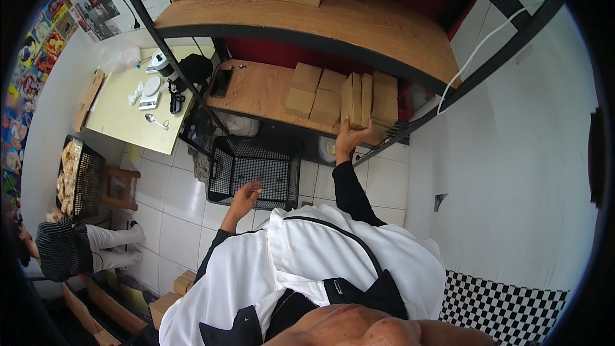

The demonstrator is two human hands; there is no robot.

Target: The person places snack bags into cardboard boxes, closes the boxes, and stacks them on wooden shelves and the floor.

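Observation:
My right hand [350,138] reaches to the lower shelf and grips the near end of an upright cardboard box [350,97], with its fingers on one side and the thumb on the other. A thinner upright box [366,99] stands right beside it. Over the near edge of a black plastic crate [221,166] on the floor, my left hand [243,200] hangs with its fingers apart and nothing in it. The crate's slotted bottom shows.
More cardboard boxes [306,90] sit on the wooden lower shelf [259,83], with others above. At left, a pale table [118,112] bears a scale [150,96] and a spoon [154,120]. Another person [64,247] is beside a crate of packed goods [80,179].

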